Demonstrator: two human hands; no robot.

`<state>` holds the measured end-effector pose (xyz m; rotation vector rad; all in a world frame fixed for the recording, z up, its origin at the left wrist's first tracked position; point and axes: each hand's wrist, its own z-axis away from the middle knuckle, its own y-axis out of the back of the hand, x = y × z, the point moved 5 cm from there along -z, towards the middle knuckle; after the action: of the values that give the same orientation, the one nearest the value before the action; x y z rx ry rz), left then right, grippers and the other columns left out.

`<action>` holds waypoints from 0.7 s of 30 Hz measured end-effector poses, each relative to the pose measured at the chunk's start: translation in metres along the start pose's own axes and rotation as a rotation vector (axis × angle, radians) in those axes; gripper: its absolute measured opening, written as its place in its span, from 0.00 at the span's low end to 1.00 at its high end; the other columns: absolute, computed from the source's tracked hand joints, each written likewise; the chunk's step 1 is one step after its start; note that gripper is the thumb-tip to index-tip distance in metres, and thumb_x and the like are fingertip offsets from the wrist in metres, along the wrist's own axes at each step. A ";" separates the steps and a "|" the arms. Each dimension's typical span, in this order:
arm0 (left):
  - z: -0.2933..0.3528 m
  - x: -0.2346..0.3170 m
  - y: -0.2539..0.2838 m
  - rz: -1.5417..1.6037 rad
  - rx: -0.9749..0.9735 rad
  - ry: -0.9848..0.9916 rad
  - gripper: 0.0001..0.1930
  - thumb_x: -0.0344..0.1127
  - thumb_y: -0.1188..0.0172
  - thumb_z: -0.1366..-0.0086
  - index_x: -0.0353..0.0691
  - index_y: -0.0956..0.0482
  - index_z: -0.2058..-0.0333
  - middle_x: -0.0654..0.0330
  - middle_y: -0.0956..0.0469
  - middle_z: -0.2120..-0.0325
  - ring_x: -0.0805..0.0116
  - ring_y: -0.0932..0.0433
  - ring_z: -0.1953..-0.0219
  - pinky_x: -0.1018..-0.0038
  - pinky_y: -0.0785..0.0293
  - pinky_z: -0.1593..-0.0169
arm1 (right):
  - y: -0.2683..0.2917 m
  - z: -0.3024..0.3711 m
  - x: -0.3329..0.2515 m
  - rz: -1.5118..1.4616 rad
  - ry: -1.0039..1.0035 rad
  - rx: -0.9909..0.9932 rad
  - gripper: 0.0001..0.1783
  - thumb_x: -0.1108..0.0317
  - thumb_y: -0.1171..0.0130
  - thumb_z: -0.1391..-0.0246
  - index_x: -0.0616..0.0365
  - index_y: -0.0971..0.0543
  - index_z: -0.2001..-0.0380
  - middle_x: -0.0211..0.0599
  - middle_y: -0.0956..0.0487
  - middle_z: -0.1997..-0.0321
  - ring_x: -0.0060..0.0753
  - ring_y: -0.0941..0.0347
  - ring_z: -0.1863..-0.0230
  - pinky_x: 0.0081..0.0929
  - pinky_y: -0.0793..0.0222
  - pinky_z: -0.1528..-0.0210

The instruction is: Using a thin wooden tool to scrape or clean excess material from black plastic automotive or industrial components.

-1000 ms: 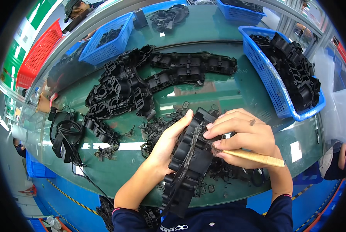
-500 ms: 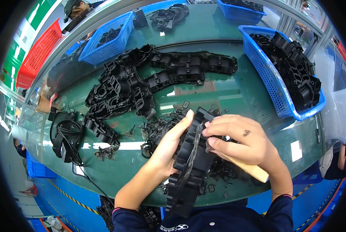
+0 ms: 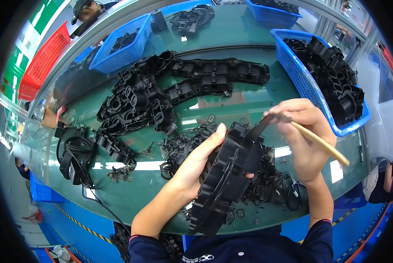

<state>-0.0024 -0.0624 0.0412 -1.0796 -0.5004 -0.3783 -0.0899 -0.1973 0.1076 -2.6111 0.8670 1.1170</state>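
Note:
My left hand (image 3: 196,162) is closed round a long black moulded plastic part (image 3: 225,179), held tilted over the table's near edge. The thumb presses along its upper left side, and a fingertip shows past its right edge. To the right, my right hand (image 3: 308,133) grips a tool with a pale wooden handle (image 3: 326,147) that points down and right; its working end is hidden. From those fingertips a thin dark strip (image 3: 262,126) reaches to the part's upper edge; whether it is trimmed plastic or a blade I cannot tell. Black scraps (image 3: 266,179) lie beneath the part.
Several black moulded parts (image 3: 135,103) are piled at the table's far left. A blue basket (image 3: 299,76) of such parts stands at the right, another blue basket (image 3: 139,44) behind. Coiled black cable (image 3: 78,151) lies left; a small hand tool (image 3: 295,190) sits near my right wrist.
My right hand has moved up and right, away from the part, with the wooden-handled tool. The dark strip now spans the gap. My left hand keeps hold, with the part turned slightly.

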 end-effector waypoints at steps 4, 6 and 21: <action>-0.002 0.002 0.006 0.040 0.067 -0.055 0.28 0.57 0.53 0.36 0.34 0.27 0.57 0.52 0.22 0.67 0.61 0.21 0.71 0.68 0.21 0.66 | -0.006 0.000 0.005 -0.331 -0.154 -0.164 0.08 0.84 0.39 0.57 0.68 0.26 0.71 0.51 0.23 0.63 0.36 0.24 0.61 0.27 0.26 0.61; 0.001 0.004 0.005 0.037 0.108 -0.065 0.27 0.57 0.53 0.36 0.34 0.27 0.58 0.53 0.22 0.67 0.61 0.21 0.71 0.68 0.21 0.66 | -0.004 -0.001 0.006 -0.371 -0.140 -0.134 0.07 0.82 0.39 0.57 0.67 0.25 0.72 0.53 0.22 0.63 0.37 0.23 0.61 0.29 0.26 0.60; 0.001 0.006 0.007 0.098 -0.054 -0.059 0.26 0.55 0.54 0.35 0.34 0.27 0.57 0.52 0.22 0.66 0.60 0.20 0.69 0.69 0.21 0.66 | -0.021 0.003 -0.004 0.214 0.203 -0.313 0.10 0.77 0.33 0.64 0.59 0.25 0.76 0.42 0.20 0.64 0.37 0.22 0.68 0.25 0.27 0.66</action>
<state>0.0062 -0.0585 0.0394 -1.1654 -0.4900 -0.2757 -0.0815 -0.1774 0.1070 -2.9870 1.1177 1.1329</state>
